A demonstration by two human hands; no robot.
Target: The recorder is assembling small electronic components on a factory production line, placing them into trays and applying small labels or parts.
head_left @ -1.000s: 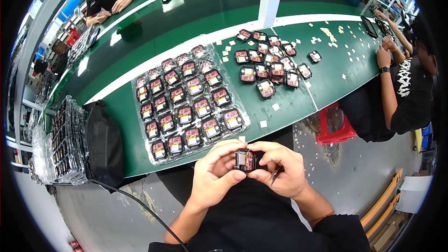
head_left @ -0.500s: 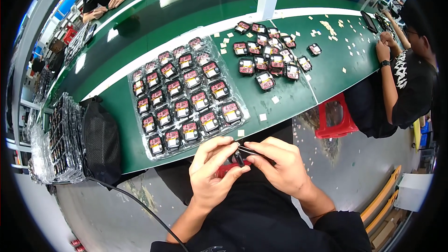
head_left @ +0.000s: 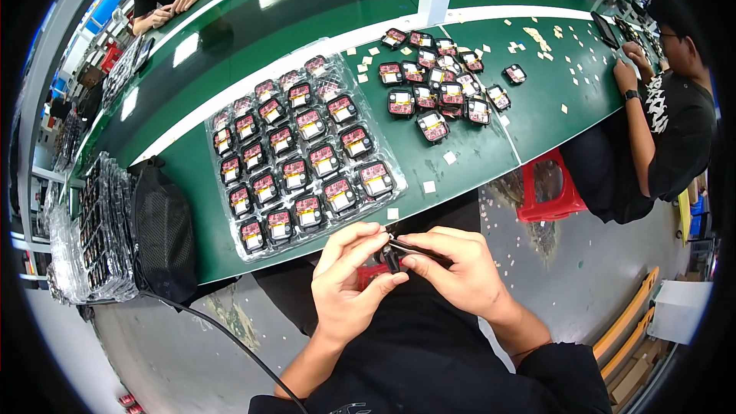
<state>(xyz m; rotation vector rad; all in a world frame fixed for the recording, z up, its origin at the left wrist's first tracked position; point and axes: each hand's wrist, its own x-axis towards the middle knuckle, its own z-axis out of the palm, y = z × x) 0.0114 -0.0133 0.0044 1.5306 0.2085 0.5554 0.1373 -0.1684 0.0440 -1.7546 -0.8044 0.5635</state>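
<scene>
My left hand (head_left: pixel 349 280) and my right hand (head_left: pixel 452 268) meet over my lap, just below the green table's near edge (head_left: pixel 230 261). Between their fingertips they pinch one small black and red square part (head_left: pixel 386 262), turned edge-on. My right hand also holds a thin dark tool against it. Just beyond my hands lies a clear plastic tray (head_left: pixel 300 153) filled with several of the same small square parts in rows.
A loose pile of the same parts (head_left: pixel 437 88) and scattered small white squares (head_left: pixel 537 34) lie on the right of the table. A black mesh bag (head_left: pixel 162 234) and stacked clear trays (head_left: pixel 84 230) sit at left. A seated person (head_left: pixel 659 115) works at right; a red stool (head_left: pixel 548 188) stands beside.
The part faced the camera a second ago; my hands have since turned it edge-on and shifted slightly lower, fingers closing more tightly around it.
</scene>
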